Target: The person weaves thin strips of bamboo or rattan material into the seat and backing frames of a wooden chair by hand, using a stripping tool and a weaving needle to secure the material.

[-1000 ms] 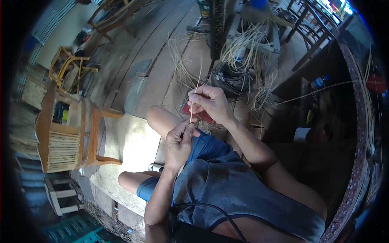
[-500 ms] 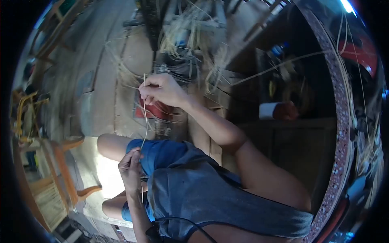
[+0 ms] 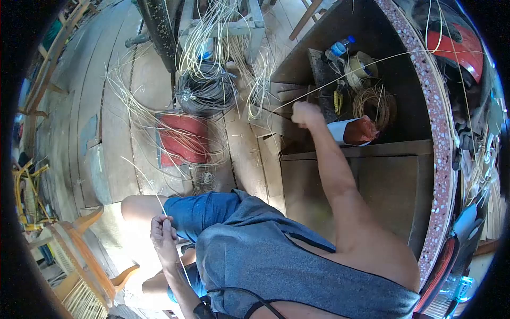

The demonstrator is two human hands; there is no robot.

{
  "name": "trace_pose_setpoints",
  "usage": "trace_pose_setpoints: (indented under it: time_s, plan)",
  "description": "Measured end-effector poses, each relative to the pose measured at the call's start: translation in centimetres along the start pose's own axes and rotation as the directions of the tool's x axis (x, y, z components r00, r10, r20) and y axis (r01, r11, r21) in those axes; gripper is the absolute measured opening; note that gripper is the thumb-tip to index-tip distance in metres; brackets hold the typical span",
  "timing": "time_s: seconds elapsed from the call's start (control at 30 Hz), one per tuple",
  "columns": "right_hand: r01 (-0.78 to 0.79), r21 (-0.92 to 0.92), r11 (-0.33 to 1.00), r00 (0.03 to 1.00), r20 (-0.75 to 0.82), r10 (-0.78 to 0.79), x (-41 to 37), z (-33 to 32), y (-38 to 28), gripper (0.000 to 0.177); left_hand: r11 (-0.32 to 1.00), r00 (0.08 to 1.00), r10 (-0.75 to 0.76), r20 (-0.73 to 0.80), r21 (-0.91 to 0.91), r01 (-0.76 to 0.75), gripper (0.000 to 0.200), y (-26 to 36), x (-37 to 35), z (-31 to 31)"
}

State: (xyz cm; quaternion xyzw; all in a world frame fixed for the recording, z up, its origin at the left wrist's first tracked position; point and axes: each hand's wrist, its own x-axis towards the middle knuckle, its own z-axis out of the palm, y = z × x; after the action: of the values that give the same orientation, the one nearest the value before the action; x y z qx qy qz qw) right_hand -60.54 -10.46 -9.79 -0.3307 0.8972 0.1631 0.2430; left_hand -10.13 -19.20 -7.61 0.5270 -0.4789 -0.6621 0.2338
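Note:
A thin pale strand point(image 3: 143, 175) is pinched in my left hand point(image 3: 165, 236), beside the knee in blue shorts point(image 3: 199, 215). One end sticks up past the fingers and the rest hangs down below them. My right hand point(image 3: 307, 114) is closed, near the open front of a dark cabinet point(image 3: 350, 183); whatever is inside its fingers is hidden. Another long strand point(image 3: 388, 58) crosses close behind that hand. To the left, a red mat point(image 3: 183, 139) lies under loose strands point(image 3: 130, 98) on the plank floor.
Coiled dark strands point(image 3: 207, 93) sit near a frame point(image 3: 255, 32) draped with pale strands. The cabinet holds a blue-capped bottle point(image 3: 339, 49), a brown coil point(image 3: 380, 103) and a white-and-red packet point(image 3: 356, 131). A wooden chair point(image 3: 85, 255) stands at lower left.
My right hand has left the strand near my left hand and moved right, toward the cabinet. My left hand still pinches the strand, slightly lower. The view has shifted.

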Motion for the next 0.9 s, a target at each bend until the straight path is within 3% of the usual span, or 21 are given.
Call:
trace_pose_setpoints:
  time_s: [0.03, 0.1, 0.13, 0.17, 0.2, 0.23, 0.3, 0.33, 0.4, 0.43, 0.5, 0.57, 0.63, 0.73, 0.87, 0.9]
  plan:
    - [-0.051, -0.062, 0.997, 0.991, -0.130, 0.043, 1.6, 0.9, 1.8, 0.022, 0.999, 1.000, 0.010, -0.009, -0.037, -0.010, 0.006, -0.1, 0.0, -0.3]
    - [-0.229, -0.011, 0.973, 0.972, -0.047, 0.228, 2.9, -1.4, 4.7, 0.023, 0.999, 1.000, 0.025, -0.003, -0.047, -0.025, 0.006, -0.8, -0.2, -0.8]
    - [-0.260, 0.014, 0.966, 0.959, -0.110, 0.260, 2.3, -2.7, 6.1, 0.033, 0.997, 0.999, 0.052, -0.001, -0.063, -0.051, 0.007, -1.1, 0.0, -0.8]
    - [-0.320, 0.019, 0.947, 0.933, -0.167, 0.319, 4.8, -2.1, 8.9, 0.030, 0.996, 0.998, 0.058, -0.003, -0.067, -0.058, 0.007, -1.1, 0.1, -0.9]
    - [-0.437, 0.098, 0.894, 0.885, -0.129, 0.447, 6.0, -2.3, 10.6, 0.029, 0.994, 0.998, 0.063, -0.009, -0.090, -0.064, 0.007, -1.2, 0.0, -1.0]
    - [-0.437, 0.125, 0.891, 0.814, -0.367, 0.450, 6.4, -1.3, 11.8, 0.027, 0.991, 0.998, 0.067, -0.015, -0.116, -0.068, 0.006, -1.3, 0.0, -0.9]
    - [-0.478, 0.233, 0.847, 0.855, -0.097, 0.509, 6.3, -1.8, 13.4, 0.039, 0.992, 0.998, 0.056, -0.023, -0.116, -0.059, 0.006, -1.1, -0.1, -0.8]
    - [-0.475, 0.231, 0.849, 0.857, -0.098, 0.506, 7.3, -0.5, 14.1, 0.039, 0.993, 0.999, 0.044, -0.025, -0.108, -0.046, 0.006, -1.1, -0.1, -0.9]
    - [-0.565, 0.557, 0.609, 0.698, -0.072, 0.713, 10.9, 3.9, 16.2, 0.056, 0.993, 0.999, 0.046, -0.023, -0.110, -0.048, 0.005, -1.2, 0.0, -0.8]
    - [-0.567, 0.558, 0.606, 0.697, -0.067, 0.714, 10.2, 3.6, 15.9, 0.056, 0.993, 0.999, 0.046, -0.015, -0.106, -0.047, 0.005, -1.2, 0.1, -0.8]
    - [-0.590, 0.442, 0.676, 0.754, -0.001, 0.657, 7.5, 1.9, 14.1, 0.074, 0.994, 0.999, 0.042, -0.016, -0.103, -0.043, 0.005, -1.1, 0.3, -0.5]
    - [-0.572, 0.364, 0.735, 0.798, 0.043, 0.601, 14.6, 4.4, 20.9, 0.072, 0.995, 0.999, 0.031, -0.015, -0.099, -0.033, 0.005, -1.0, 0.4, -0.6]
    - [-0.321, 0.166, 0.932, 0.945, 0.115, 0.305, 15.6, 2.2, 23.7, 0.042, 0.995, 0.999, 0.032, -0.002, -0.093, -0.032, 0.006, -1.1, 0.6, -0.6]
    - [-0.577, 0.208, 0.790, 0.794, 0.368, 0.483, 10.4, -6.6, 22.7, 0.026, 0.997, 0.999, 0.042, 0.010, -0.072, -0.042, 0.007, -1.3, 0.9, -0.7]
    - [-0.430, -0.037, 0.902, 0.866, 0.265, 0.424, 6.1, -11.6, 22.9, 0.032, 0.991, 0.999, 0.015, -0.044, -0.132, -0.020, 0.014, -0.3, 0.7, 0.2]
    - [-0.515, 0.085, 0.853, 0.804, 0.392, 0.447, 5.8, -11.6, 24.1, 0.028, 0.991, 0.998, 0.013, -0.064, -0.132, -0.021, 0.014, -0.1, 0.7, 0.2]
